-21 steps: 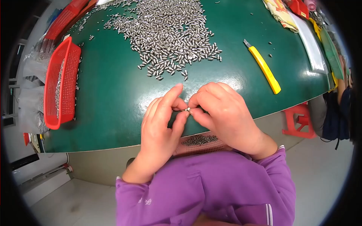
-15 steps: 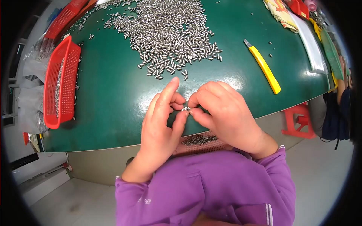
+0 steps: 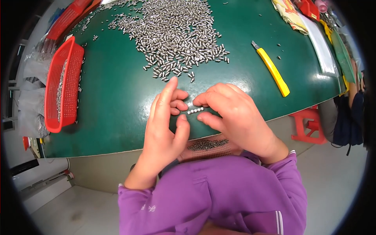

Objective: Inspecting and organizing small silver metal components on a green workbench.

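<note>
A short row of small shiny metal pieces rests on the green tabletop between my hands, showing rounded ends. My left hand is beside the row's left end, with the index finger stretched forward and the thumb apart from the curled fingers. Around the right end is my right hand, its thumb on the near side and its fingertips on the far side, with a gap between them. Whether the right fingertips touch the last piece is hard to see. Beyond my hands spreads a big heap of short pointed metal pieces.
On the right lies a yellow utility knife, its blade out. A red mesh basket with metal pieces stands at the left. At the table's near edge, a pinkish mesh basket holds more pieces. A red stool is at the right.
My fingers and thumbs have parted from the metal pieces, which now show as a row on the table. My left hand has drawn slightly left.
</note>
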Available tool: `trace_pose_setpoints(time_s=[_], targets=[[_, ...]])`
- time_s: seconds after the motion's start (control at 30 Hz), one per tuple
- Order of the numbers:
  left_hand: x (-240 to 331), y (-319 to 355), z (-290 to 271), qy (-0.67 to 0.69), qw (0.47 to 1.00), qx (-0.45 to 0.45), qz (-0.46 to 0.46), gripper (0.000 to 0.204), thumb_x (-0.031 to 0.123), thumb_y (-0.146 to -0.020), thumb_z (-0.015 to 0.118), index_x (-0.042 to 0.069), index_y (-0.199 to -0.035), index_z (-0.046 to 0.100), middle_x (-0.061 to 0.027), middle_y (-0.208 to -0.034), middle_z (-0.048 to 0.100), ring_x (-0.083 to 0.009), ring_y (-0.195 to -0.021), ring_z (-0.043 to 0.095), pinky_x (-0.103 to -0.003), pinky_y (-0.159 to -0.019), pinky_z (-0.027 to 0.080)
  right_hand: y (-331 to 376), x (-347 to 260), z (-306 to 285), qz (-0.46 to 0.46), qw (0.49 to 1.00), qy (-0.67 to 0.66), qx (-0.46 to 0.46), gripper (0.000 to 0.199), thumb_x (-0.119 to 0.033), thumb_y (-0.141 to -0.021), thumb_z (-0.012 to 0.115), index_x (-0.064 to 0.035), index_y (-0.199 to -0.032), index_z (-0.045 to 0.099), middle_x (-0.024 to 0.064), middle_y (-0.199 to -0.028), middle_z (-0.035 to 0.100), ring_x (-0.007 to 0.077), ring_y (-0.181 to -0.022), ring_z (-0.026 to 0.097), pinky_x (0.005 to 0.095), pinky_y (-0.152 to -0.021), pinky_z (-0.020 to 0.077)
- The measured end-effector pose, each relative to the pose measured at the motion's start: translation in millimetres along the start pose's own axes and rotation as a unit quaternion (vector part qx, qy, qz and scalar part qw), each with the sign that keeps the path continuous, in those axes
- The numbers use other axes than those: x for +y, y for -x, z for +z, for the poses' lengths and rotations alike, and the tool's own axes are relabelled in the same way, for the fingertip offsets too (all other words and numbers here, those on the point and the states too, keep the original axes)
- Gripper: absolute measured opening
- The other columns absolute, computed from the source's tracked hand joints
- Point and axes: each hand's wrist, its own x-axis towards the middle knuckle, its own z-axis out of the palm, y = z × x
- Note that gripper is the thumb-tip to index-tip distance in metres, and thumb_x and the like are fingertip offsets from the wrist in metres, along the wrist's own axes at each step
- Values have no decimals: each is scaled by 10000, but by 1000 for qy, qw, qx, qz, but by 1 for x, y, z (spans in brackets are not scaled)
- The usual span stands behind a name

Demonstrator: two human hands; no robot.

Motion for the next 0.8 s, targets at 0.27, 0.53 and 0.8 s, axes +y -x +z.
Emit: trace_pose_setpoints(time_s=[0.27, 0.53, 0.8], targets=[[-6, 0, 3, 105, 990, 87, -46, 759, -184, -808, 406, -15, -1546, 348, -131, -1252, 538, -153, -1030, 564, -280, -907, 484, -8, -8, 12, -15, 999, 24, -28, 233, -68, -772, 765, -57, -941, 604, 109, -918, 538, 316, -852, 564, 418, -741, 488], [0, -7, 1, -66, 997, 39, -7, 730, -156, -837, 509, -9, -1538, 367, -165, -1251, 567, -243, -1038, 585, -336, -903, 499, 17, -14, -8, -67, 990, -40, -115, 146, -131, -847, 694, -58, -925, 594, 114, -879, 517, 315, -849, 566, 406, -747, 494], [7, -34, 16, -165, 985, -20, 40, 791, -120, -858, 570, -24, -1577, 256, -215, -1318, 549, -379, -1216, 520, -478, -1081, 410, -18, 6, -10, 25, 996, 71, 48, 277, -29, -846, 686, 22, -1113, 636, 169, -1048, 586, 358, -993, 573, 443, -846, 497]])
